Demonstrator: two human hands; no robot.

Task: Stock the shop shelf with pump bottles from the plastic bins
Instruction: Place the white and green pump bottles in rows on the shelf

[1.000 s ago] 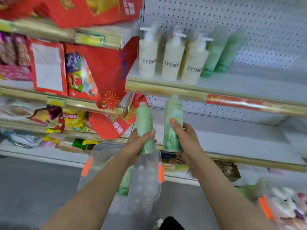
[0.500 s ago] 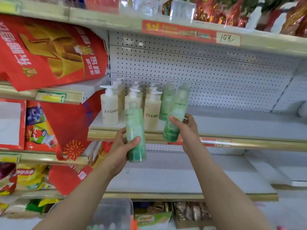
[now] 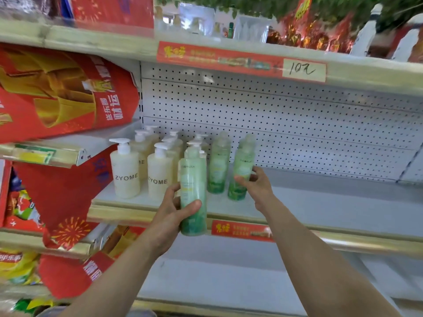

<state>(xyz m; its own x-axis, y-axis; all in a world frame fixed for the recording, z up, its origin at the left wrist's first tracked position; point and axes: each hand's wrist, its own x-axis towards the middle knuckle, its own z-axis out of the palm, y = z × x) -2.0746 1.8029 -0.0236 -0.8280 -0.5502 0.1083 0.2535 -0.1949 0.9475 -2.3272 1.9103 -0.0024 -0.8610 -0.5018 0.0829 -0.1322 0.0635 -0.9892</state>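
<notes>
Green translucent plastic fills both hands, and the step in hand looks like setting bottles down on the shelf [image 3: 320, 202]. The right hand [image 3: 256, 186] wraps fingers and thumb round the right bottle [image 3: 243, 163]. Its base is at the shelf board, just beside the standing green bottle [image 3: 218, 165], though whether it already bears on the board cannot be told. Its long axis runs nearly vertical, with the top leaning slightly right towards the pegboard [image 3: 297, 115].

The left hand [image 3: 169, 216] grips the left bottle [image 3: 193, 193] low on its body, thumb across the front. This bottle is upright with its cap end up. It is held out in front of the shelf lip, its base below the level of the board, and it overlaps the cream bottles [image 3: 124, 170] in view.

The next move probably calls for releasing the right bottle once it is seated. The left bottle would then need lifting over the lip and placing in line with the green ones, kept vertical so it does not knock its neighbours.
</notes>
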